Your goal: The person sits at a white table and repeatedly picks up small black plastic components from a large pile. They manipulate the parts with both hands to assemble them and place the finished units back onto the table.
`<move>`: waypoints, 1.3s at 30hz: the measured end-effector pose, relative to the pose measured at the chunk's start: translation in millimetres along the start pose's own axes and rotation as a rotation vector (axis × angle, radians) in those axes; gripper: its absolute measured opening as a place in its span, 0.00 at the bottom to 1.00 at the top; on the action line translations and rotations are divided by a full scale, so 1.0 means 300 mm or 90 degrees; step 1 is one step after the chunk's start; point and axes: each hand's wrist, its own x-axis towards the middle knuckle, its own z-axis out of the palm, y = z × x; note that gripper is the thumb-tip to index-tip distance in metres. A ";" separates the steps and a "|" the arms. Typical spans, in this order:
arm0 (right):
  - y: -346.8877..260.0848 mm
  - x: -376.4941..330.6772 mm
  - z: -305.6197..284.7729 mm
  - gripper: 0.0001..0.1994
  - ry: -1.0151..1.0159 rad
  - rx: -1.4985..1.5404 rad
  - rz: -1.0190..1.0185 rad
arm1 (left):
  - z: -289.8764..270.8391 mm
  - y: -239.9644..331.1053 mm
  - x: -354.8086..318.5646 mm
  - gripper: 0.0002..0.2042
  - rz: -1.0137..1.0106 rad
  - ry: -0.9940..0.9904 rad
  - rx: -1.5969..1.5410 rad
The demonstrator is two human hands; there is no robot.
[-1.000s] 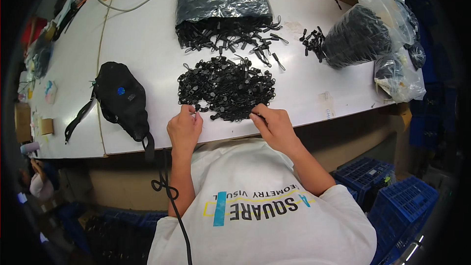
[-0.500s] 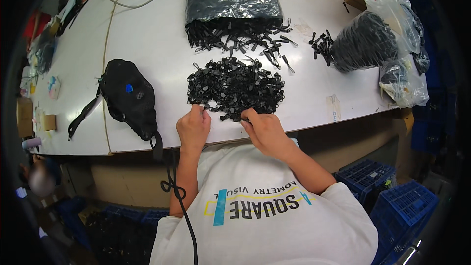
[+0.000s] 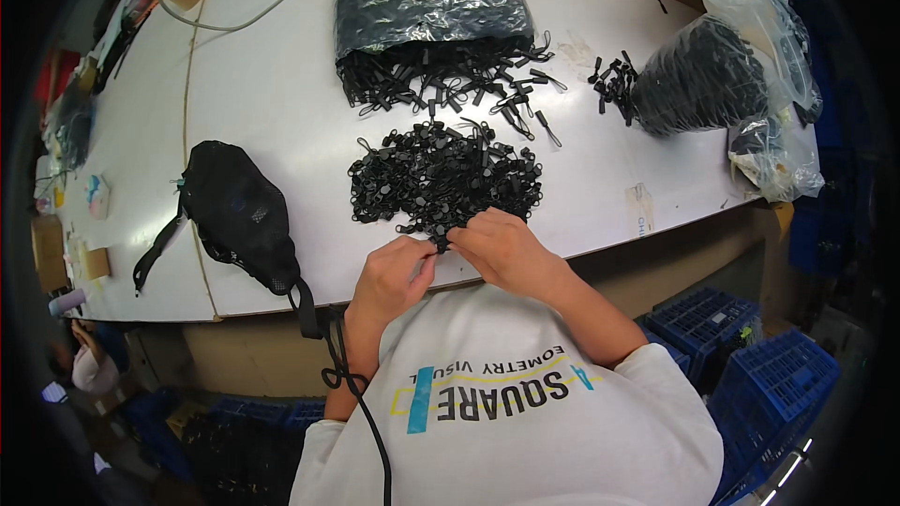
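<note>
A loose pile of small black plastic pieces (image 3: 450, 173), several with rings or loops, lies on the white table. At its near edge my left hand (image 3: 389, 281) is closed in a pinch. My right hand (image 3: 504, 251) is pinched just beside it, with fingertips nearly meeting the left ones. Between both sets of fingertips shows a small black plastic piece (image 3: 440, 243); its exact shape is too small to tell. Beyond the pile, black cord zipper pulls (image 3: 403, 80) spill from a clear plastic bag (image 3: 427, 5).
A black mesh pouch (image 3: 239, 211) with a strap and cord lies to the left. Another clear bag of black pieces (image 3: 698, 80) rests at the right, near more loose pulls (image 3: 616, 84). Blue crates (image 3: 773, 403) stand below the table's right side. A grey cable (image 3: 239, 26) crosses the far left.
My left hand has moved right and nearer to me, away from the pile's left edge, to meet my right hand. The right hand has shifted slightly left. The view has tilted a little.
</note>
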 end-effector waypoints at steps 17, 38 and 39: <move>0.002 -0.071 -0.020 0.08 -0.234 0.307 0.069 | -0.024 0.080 0.018 0.08 0.230 -0.138 0.082; -0.020 -0.080 -0.025 0.10 0.005 -0.107 -0.051 | 0.163 0.084 0.003 0.10 -0.245 0.125 -0.283; -0.021 -0.078 -0.029 0.09 0.012 -0.101 -0.038 | 0.166 0.076 0.004 0.09 -0.226 0.126 -0.322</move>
